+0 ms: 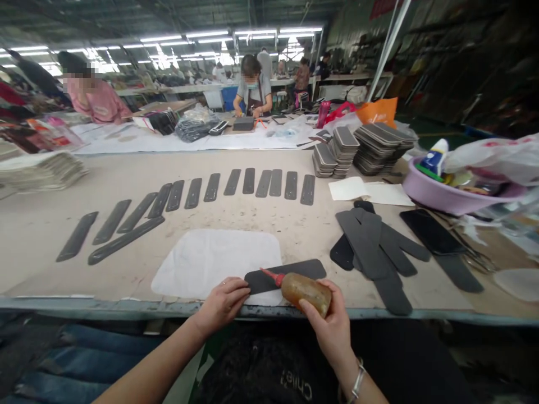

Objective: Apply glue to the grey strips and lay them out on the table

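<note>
Under left hand (222, 303), strip (295, 271) end (hidden); right hand's (331, 331) bottle (306, 292)

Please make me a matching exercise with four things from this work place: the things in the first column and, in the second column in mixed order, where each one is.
Things:
1. glue bottle
2. dark strip
3. purple basin
4. white sheet

Places:
A. at the far right, with small things inside
B. lying flat, partly under the dark strip
C. held in the right hand
D. pressed at its near end by the left hand

Pairs: 1-C, 2-D, 3-A, 4-B
</note>
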